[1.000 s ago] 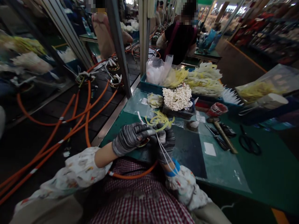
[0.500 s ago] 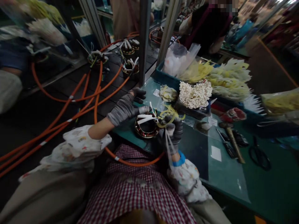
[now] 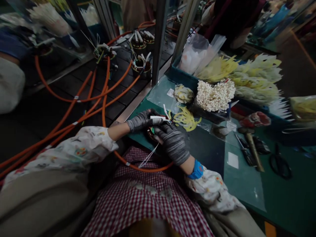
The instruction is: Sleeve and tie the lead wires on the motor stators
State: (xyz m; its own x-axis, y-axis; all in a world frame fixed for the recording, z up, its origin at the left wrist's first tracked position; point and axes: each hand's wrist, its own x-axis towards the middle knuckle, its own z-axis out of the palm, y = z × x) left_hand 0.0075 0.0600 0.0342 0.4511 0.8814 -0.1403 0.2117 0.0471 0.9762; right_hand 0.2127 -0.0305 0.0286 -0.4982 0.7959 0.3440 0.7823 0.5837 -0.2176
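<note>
Both of my hands wear grey striped gloves. Near the table's edge lies a round wound ring [image 3: 151, 132], largely covered by my hands, with white sleeves [image 3: 158, 117] sticking out at its top. My left hand [image 3: 142, 120] grips the ring's upper left side, fingers bent round it. Over the ring's right side is my right hand [image 3: 172, 140], fingers curled onto it. Thin white strands [image 3: 149, 156] hang below the ring toward the checked apron. A loose pile of yellow strips [image 3: 187, 118] rests just beyond my right hand.
An orange hose [image 3: 145, 170] loops below the ring. White-tipped pieces [image 3: 215, 95] fill a box behind. A hammer [image 3: 251, 149], screwdriver [image 3: 244, 151] and black scissors [image 3: 280, 163] lie at the right. A metal post [image 3: 159, 42] rises behind; other wound rings stand back left.
My right hand has moved left onto the ring, and the yellow strips it was at now lie on the table. The white strands now hang below the ring. The view has shifted slightly.
</note>
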